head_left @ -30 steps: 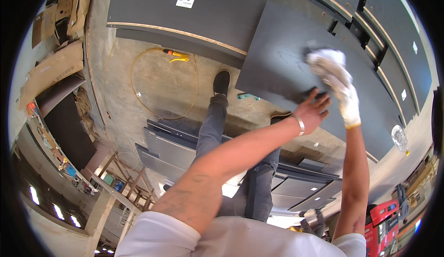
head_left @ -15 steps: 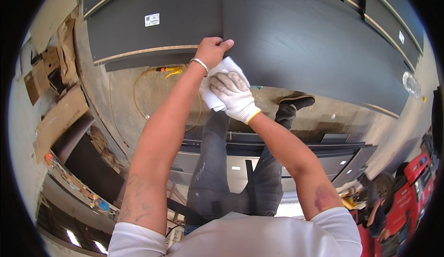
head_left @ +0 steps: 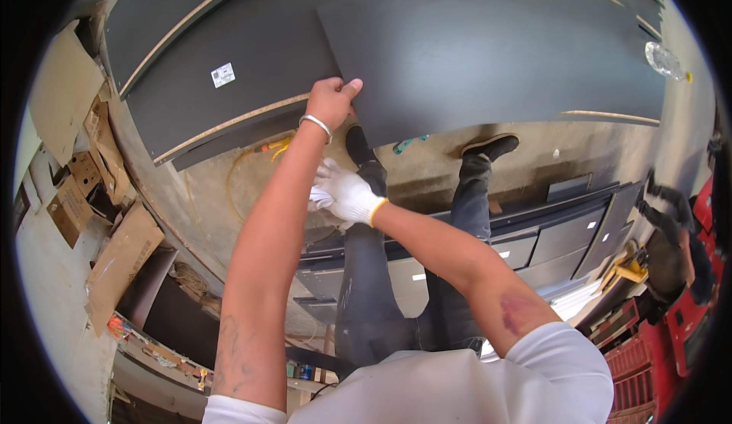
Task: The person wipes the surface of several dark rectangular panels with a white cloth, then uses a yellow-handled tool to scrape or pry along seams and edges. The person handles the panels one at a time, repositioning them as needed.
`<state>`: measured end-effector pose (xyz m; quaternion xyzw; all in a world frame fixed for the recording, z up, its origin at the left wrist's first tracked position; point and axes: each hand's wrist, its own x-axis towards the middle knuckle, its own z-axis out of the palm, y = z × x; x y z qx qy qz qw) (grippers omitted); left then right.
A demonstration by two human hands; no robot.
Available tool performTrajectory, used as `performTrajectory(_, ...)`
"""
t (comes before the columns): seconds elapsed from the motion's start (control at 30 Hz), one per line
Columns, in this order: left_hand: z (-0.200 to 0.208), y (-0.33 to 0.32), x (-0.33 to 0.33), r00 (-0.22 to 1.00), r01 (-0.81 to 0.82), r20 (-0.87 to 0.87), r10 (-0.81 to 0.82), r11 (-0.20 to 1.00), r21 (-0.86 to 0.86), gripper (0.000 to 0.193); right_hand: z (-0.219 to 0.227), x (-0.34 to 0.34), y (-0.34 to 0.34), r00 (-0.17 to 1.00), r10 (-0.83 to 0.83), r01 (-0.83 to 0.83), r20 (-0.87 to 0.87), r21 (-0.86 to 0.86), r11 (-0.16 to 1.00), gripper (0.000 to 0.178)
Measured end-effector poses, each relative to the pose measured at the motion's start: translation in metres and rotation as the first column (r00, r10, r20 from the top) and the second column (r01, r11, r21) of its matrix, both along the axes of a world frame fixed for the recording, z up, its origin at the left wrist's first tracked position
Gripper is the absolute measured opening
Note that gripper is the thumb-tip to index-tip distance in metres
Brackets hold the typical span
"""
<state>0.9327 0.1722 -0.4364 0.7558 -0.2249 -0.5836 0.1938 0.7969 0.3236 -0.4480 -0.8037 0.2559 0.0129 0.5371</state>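
My bare left hand [head_left: 331, 104], a bracelet at its wrist, grips the near left edge of a large dark grey panel [head_left: 488, 58]. The panel overlaps another dark board [head_left: 267, 50] that bears a white label [head_left: 223, 75]. Below it, my right hand [head_left: 351, 197] wears a white knitted glove and is closed on a folded white cloth [head_left: 322, 198]. Part of the cloth is hidden behind my left forearm. The gloved hand is apart from the panel, over my leg.
A clear plastic bottle [head_left: 665, 61] lies by the panel's far right end. A yellow hose [head_left: 232, 181] runs over the concrete floor. Flattened cardboard [head_left: 122, 260] lies at the left. More dark boards [head_left: 564, 242] are stacked behind my legs. Another person [head_left: 671, 248] is beside something red at right.
My right hand with the cloth has moved down and left, away from the panel edge. My left hand keeps its grip at the edge. My view has shifted and turned.
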Motion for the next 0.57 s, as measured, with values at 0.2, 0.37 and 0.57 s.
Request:
performTrajectory(0.2,0.005,0.003,0.002,0.996,-0.035,-0.088,0.032,0.999,-0.031,0.043,0.090,-0.152,0.008,0.661,-0.695,0.692,-0.281,0.587,0.421,0.036)
performTrajectory(0.37,0.003,-0.003,0.004,0.996,0.091,-0.011,-0.091,0.995,-0.046,0.043,0.105,-0.248,-0.069,0.092,-0.990,0.959,-0.107,0.276,0.060,0.041)
performTrajectory(0.57,-0.019,0.005,0.001,0.984,0.116,0.136,-0.111,0.993,-0.028,0.034,0.032,-0.149,-0.114,0.892,-0.391,0.296,-0.225,-0.362,0.884,0.065)
